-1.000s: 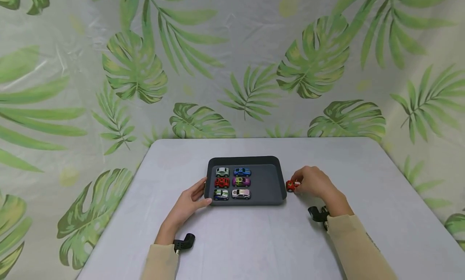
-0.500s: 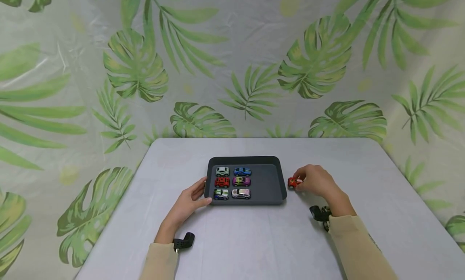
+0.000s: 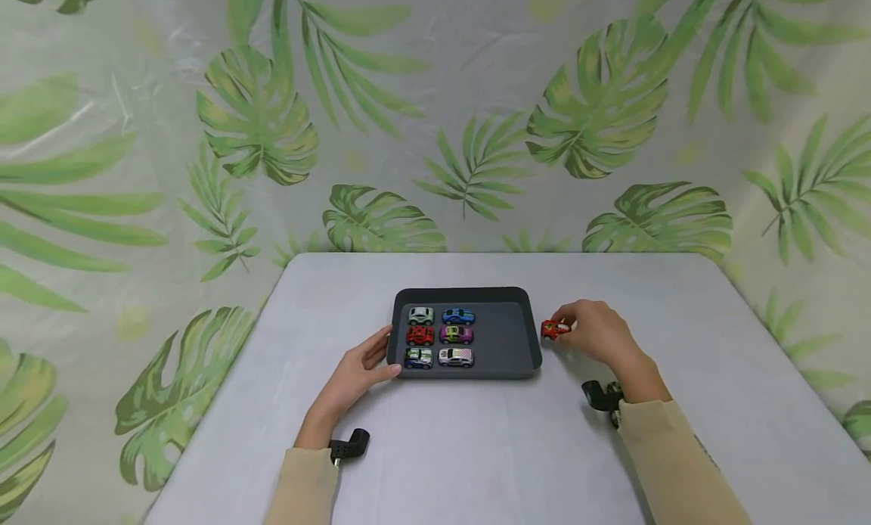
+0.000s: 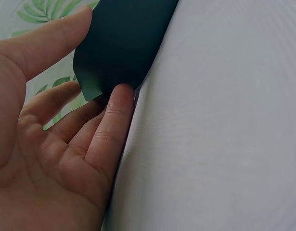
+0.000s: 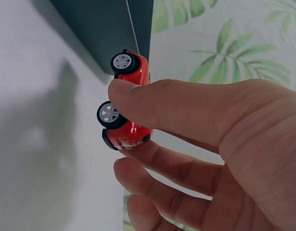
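My right hand [image 3: 599, 330] pinches a red toy car [image 3: 556, 328] between thumb and fingers, just off the right wall of a dark grey tray [image 3: 506, 340]. In the right wrist view two of its black wheels with silver hubs face the camera, and the thumb lies across its side. My left hand [image 3: 355, 372] holds the tray at its near left corner, thumb at the front, fingers along the left wall. Several toy cars stand inside in two columns: white [image 3: 421, 315], red [image 3: 420, 335], white-green [image 3: 418, 358], blue [image 3: 459, 316], purple [image 3: 456, 334] and silver-pink [image 3: 456, 357].
The right part of the tray floor is bare. A white cloth-covered table [image 3: 476, 449] lies under everything, and a leaf-print curtain [image 3: 476, 116] hangs close behind its back edge. Black wrist cameras [image 3: 350, 444] sit at both cuffs.
My right hand has moved the red toy car slightly up and away from me in the head view. My left hand has stayed at the tray corner. The whole head view has shifted a little.
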Motion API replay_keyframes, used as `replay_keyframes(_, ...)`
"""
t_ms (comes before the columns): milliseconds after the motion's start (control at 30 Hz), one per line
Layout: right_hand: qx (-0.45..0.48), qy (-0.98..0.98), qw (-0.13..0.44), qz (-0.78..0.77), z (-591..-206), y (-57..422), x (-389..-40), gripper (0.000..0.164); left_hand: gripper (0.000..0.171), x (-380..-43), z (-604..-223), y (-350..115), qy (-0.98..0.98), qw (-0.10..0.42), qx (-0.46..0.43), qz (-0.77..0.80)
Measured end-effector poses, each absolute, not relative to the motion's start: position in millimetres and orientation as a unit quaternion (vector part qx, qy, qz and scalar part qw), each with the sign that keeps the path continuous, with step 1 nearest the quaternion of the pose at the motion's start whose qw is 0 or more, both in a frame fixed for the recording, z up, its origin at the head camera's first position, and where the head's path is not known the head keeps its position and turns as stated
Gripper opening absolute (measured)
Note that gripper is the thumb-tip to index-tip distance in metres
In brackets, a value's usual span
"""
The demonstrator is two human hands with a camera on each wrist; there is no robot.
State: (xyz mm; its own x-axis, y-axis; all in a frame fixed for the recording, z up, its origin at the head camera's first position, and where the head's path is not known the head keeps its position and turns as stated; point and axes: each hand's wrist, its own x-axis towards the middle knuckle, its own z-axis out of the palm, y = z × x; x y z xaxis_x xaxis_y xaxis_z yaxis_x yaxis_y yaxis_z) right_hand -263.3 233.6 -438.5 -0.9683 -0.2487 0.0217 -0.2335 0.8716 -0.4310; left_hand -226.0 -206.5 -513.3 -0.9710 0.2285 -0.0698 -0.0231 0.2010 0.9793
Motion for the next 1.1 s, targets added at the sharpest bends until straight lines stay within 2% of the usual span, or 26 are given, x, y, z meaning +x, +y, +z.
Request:
replay_keyframes(533, -0.117, 0.969, 0.009, -0.219, -426, 220, -271, 0.030, 0.083, -226, -513, -205, 0.769, 0.097, 0.065, 0.628)
replay_keyframes(1100, -0.145, 0.969, 0.014, -0.199, -419, 178, -291, 0.031, 0.083, -225, -512, -204, 0.771, 0.095, 0.057, 0.627)
